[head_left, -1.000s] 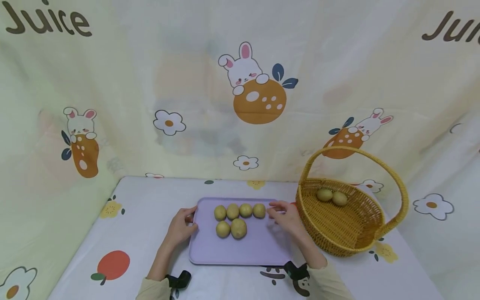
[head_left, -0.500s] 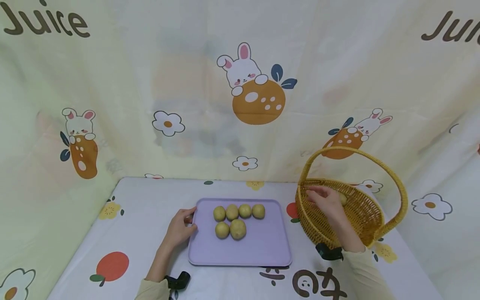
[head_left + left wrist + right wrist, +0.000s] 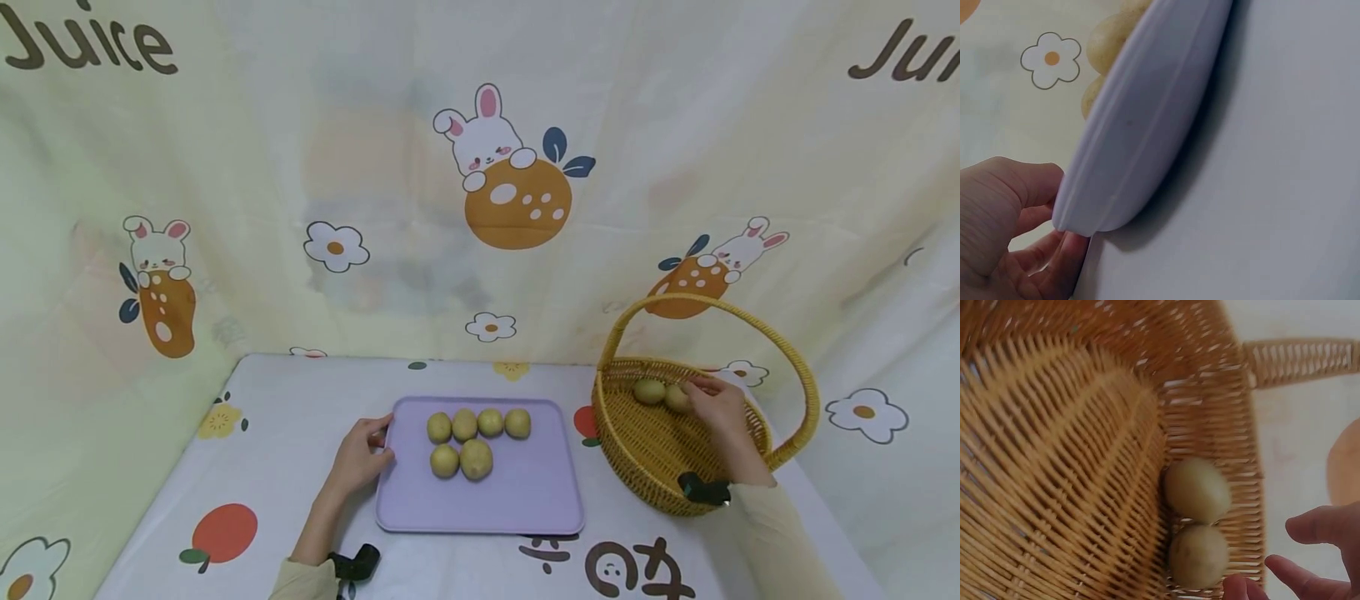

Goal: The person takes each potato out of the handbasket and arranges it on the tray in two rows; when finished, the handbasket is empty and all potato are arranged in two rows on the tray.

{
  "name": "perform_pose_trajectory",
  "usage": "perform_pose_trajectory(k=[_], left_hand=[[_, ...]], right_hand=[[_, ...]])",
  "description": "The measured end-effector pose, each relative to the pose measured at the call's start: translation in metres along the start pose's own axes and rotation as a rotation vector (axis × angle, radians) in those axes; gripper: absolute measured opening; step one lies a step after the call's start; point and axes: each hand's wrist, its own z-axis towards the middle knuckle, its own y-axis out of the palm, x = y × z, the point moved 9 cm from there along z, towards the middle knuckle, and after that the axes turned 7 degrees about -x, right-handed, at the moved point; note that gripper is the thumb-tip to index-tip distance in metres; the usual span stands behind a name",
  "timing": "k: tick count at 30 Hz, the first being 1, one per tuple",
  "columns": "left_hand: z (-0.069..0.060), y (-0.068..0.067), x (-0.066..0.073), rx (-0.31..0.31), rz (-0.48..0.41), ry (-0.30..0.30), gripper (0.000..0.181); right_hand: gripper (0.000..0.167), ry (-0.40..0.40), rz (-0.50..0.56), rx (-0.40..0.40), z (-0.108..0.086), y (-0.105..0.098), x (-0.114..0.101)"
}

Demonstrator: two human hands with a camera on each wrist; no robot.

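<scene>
My left hand (image 3: 357, 454) grips the left edge of a lilac tray (image 3: 517, 500). In the left wrist view, its thumb (image 3: 1041, 181) lies along the tray's rim and its fingers reach below. Several potatoes (image 3: 476, 459) sit in two rows on the tray. My right hand (image 3: 716, 408) is inside a wicker basket (image 3: 637, 458) at the right, beside the right one of two potatoes (image 3: 649, 391). In the right wrist view, the thumb and fingers are spread apart. One fingertip (image 3: 1235, 587) is close to the nearer potato (image 3: 1199, 556); whether it touches cannot be told.
The basket's tall arched handle (image 3: 806, 383) rises over its opening, around the right forearm. A patterned cloth covers the table (image 3: 300, 392), and a printed curtain (image 3: 405, 167) hangs behind. A black wrist strap device (image 3: 358, 562) sits on the left wrist.
My right hand has moved from the tray's right edge over into the basket, then farther right to the right potato there. The left hand and the tray have stayed in place.
</scene>
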Motion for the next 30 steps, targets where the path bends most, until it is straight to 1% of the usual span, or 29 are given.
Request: perform_pose_trajectory(k=[2,5,9,11,13,18,23,26,30], left_hand=[[0.0,0.0,-0.001,0.001,-0.002,0.002,0.061],[-0.001,0.001,-0.003,0.001,-0.007,0.006,0.061],[0.0,0.0,-0.003,0.007,-0.006,0.019,0.061],[-0.001,-0.001,-0.002,0.011,-0.004,0.024,0.061],[-0.001,-0.001,-0.001,0.014,-0.006,0.027,0.061],[-0.001,-0.002,0.0,0.018,-0.009,0.027,0.06],[-0.001,-0.002,-0.001,0.014,-0.014,0.018,0.06],[0.0,-0.001,-0.002,0.01,-0.023,0.012,0.06],[-0.001,-0.002,-0.001,0.014,-0.022,0.015,0.06]], right_hand=[[0.055,0.029,-0.031,-0.009,0.002,0.0,0.005],[0.058,0.072,-0.03,-0.046,0.006,0.002,0.014],[0.061,0.098,-0.039,-0.067,0.014,0.003,0.024],[0.06,0.105,-0.055,-0.058,0.019,0.002,0.029],[0.06,0.111,-0.047,-0.064,0.022,0.003,0.033],[0.063,0.124,0.037,-0.105,0.027,0.01,0.041],[0.064,0.147,0.056,-0.078,0.029,0.012,0.048],[0.062,0.161,0.062,-0.064,0.029,0.011,0.051],[0.057,0.154,0.06,-0.065,0.028,0.01,0.05]])
